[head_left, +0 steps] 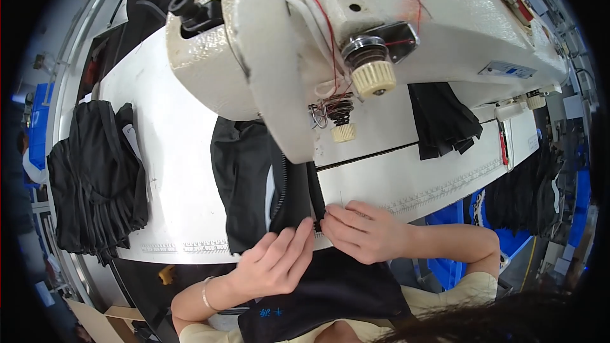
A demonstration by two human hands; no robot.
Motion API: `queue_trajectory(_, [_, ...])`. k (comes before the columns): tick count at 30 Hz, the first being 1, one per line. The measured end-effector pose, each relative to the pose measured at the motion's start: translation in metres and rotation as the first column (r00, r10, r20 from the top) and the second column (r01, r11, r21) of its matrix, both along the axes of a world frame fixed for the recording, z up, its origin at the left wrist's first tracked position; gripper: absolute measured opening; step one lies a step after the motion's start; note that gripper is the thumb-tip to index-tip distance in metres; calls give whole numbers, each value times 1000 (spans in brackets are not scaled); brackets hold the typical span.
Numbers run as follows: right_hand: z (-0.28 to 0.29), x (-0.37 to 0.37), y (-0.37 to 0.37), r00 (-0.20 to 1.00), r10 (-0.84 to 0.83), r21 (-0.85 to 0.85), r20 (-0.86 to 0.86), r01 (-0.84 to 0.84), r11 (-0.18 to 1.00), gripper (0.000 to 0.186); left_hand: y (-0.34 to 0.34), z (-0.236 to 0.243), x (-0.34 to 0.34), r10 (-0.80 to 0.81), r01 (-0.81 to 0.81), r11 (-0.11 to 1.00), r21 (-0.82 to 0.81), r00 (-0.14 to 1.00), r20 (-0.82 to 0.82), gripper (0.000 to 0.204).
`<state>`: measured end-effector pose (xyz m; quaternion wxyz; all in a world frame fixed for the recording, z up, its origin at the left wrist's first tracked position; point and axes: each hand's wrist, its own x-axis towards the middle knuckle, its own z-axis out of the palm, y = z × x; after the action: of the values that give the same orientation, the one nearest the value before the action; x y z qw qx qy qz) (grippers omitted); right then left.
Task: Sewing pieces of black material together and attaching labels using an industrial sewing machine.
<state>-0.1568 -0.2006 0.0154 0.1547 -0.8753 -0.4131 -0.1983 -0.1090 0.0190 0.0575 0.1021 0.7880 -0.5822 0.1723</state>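
Note:
A black garment piece (pixel 244 178) with a zipper (pixel 281 194) and a pale strip runs from under the sewing machine head (pixel 273 70) to the table's near edge. At the piece's near end, the fingertips of my left hand (pixel 276 260) are pinched together on the fabric. Close beside it, my right hand (pixel 362 232) is closed on the edge of a narrow black strip (pixel 316 194) along the garment piece's right side. Both hands are nearly touching. The needle area is hidden behind the machine head.
A pile of black fabric pieces (pixel 98 178) lies at the table's left. More black pieces (pixel 445 121) lie under the machine arm (pixel 464 44). A printed ruler (pixel 445 190) follows the table's near edge. Blue bins (pixel 445 248) and hanging black pieces (pixel 524 194) are at the right.

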Motion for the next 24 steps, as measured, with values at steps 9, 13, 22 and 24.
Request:
queue_trajectory(9, [-4, -1, -6, 1000, 12, 49, -10, -12, 999, 26, -13, -30, -4, 17, -26, 997, -71, 992, -121, 24])
queue_trajectory(13, [-3, 1, -6, 1000, 23, 31, 1, -23, 999, 25, -13, -31, -2, 7, -14, 998, -62, 993, -116, 23])
queue_trajectory(22, [1, 3, -7, 998, 55, 5, 21, -55, 998, 25, -3, -3, 10, -31, -6, 990, -142, 966, -257, 26])
queue_trajectory(24, [-1, 3, -7, 998, 51, -10, 45, -51, 999, 26, 12, 18, 22, 70, -160, 960, -230, 932, -356, 32])
